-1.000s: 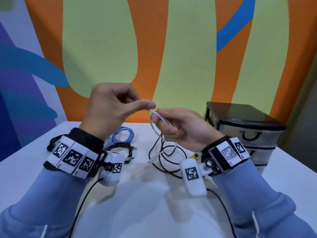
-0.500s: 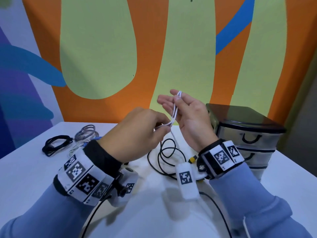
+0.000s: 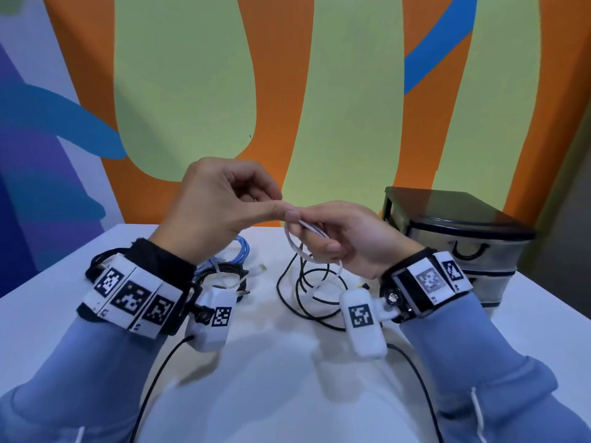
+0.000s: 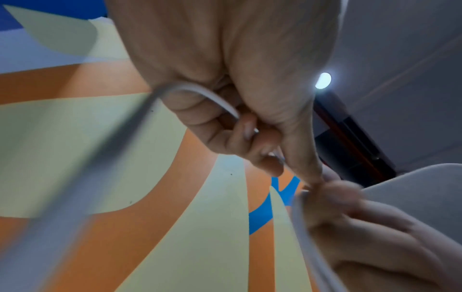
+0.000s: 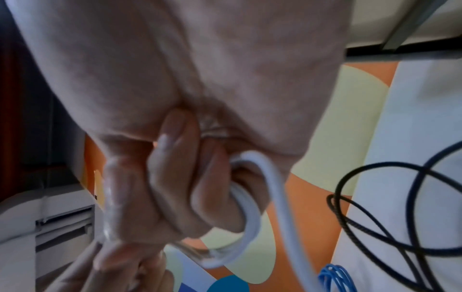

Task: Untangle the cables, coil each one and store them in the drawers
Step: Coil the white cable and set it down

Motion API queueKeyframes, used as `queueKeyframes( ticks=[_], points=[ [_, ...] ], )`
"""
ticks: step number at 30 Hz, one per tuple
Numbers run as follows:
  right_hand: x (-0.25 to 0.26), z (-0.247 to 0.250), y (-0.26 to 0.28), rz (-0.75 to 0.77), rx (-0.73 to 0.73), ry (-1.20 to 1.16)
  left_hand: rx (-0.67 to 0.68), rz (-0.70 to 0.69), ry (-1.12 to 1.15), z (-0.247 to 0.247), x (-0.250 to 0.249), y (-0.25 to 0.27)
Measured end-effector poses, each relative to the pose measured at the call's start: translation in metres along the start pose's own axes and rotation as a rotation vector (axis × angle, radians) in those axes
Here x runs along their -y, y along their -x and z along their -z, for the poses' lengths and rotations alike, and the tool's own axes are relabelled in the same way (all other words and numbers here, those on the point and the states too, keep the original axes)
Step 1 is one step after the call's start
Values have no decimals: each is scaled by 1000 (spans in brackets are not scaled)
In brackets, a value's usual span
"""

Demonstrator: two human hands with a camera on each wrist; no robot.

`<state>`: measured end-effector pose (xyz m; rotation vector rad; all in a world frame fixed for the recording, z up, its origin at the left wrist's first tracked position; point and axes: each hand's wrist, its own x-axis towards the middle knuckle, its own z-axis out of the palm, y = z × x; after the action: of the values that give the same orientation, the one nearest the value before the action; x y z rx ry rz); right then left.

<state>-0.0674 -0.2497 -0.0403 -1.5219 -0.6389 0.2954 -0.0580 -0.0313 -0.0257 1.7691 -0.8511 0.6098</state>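
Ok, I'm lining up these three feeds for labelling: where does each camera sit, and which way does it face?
Head: worn on the head, facing forward and down at both hands, left hand and right hand, sleeves, white cable, drawer unit.
Left wrist: under the left hand, looking up along its grip on the white cable toward the mural and ceiling.
Right wrist: under the right hand, looking along the fingers at the white cable coils.
All three views share the white cable.
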Motion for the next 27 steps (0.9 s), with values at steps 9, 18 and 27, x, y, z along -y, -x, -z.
queueKeyframes(
  ticks=[9,18,27],
  points=[
    [-3,-4,-12,268,-260,-511,231,131,-286,-27,17,2],
    [-21,12,-21,279,-535,389,225,92,-122,-24,0,3],
    [-11,-1,-11,85,-69,-19,-26,-46,-97,-6,17,-3]
  ],
)
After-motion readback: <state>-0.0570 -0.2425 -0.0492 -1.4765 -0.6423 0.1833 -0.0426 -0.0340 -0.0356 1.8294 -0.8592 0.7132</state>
